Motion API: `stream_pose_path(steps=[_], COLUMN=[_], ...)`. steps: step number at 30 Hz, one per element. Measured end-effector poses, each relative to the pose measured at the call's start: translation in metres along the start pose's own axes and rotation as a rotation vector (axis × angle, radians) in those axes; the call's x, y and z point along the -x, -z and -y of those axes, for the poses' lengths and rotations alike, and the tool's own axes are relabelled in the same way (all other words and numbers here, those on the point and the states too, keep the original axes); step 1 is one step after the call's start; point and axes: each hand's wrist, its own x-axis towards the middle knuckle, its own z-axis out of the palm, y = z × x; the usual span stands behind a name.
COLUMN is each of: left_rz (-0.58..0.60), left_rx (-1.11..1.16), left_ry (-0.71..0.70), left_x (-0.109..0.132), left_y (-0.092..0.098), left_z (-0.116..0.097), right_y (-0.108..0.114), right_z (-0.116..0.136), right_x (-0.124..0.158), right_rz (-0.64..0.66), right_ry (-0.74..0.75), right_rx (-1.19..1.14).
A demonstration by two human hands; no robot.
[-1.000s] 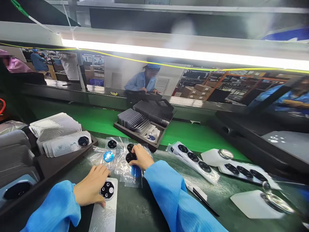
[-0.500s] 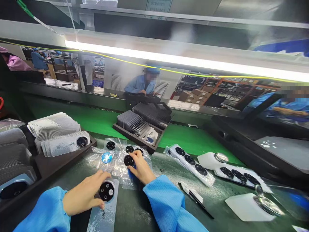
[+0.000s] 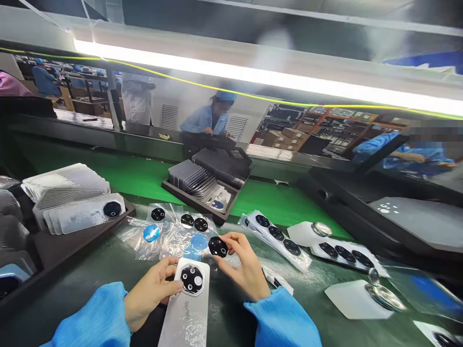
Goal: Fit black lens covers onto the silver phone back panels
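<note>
My left hand (image 3: 150, 295) grips a silver phone back cover (image 3: 186, 313) by its top left corner, beside its black camera ring (image 3: 191, 279). A round black lens disc (image 3: 217, 246) is pinched in the fingertips of my right hand (image 3: 246, 267), held just above and right of the cover's top. Behind them lies a clear plastic sheet (image 3: 170, 236) carrying more black discs (image 3: 194, 222) and blue round stickers (image 3: 151, 232).
A dark tray with stacked silver covers (image 3: 68, 202) stands at the left. Another tray of dark parts (image 3: 206, 180) sits on the green conveyor belt (image 3: 137, 176). Strips of black discs (image 3: 277, 236) and white pads with metal weights (image 3: 358, 299) lie to the right. People work across the line.
My right hand has lifted a black disc off the plastic sheet and brought it toward the cover. My left hand has raised and shifted the cover to the right.
</note>
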Motion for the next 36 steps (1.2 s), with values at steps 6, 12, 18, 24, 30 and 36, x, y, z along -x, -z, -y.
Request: stream_pose_path(steps=[6,12,18,24,30,36], left_rz=[0.028,-0.043,-0.086,-0.096,-0.096,-0.112], left_rx=[0.044,0.054,0.105,0.083,0.078,0.082], left_ry=[-0.014,0.005,0.039,0.062,0.062,0.061], left_x=[-0.017,-0.02,-0.025,-0.026,-0.026,-0.025], left_y=[-0.016,-0.014,-0.012,-0.01,-0.012,-0.013], left_z=[-0.005,-0.005,-0.002,-0.003,-0.006,-0.008], right_y=[0.011,0.008,0.009,0.008,0.008,0.008], right_z=[-0.016,-0.011,-0.009,-0.007,-0.006,-0.005], right_x=[0.014,0.009,0.012,0.013,0.014,0.014], right_rz=[-0.044,-0.008,0.042,0.056,0.065,0.086], right_ry=[-0.108,-0.082,-0.064,-0.06,-0.051,-0.034], right_rx=[-0.039,-0.064,-0.05,-0.031,-0.026,-0.029])
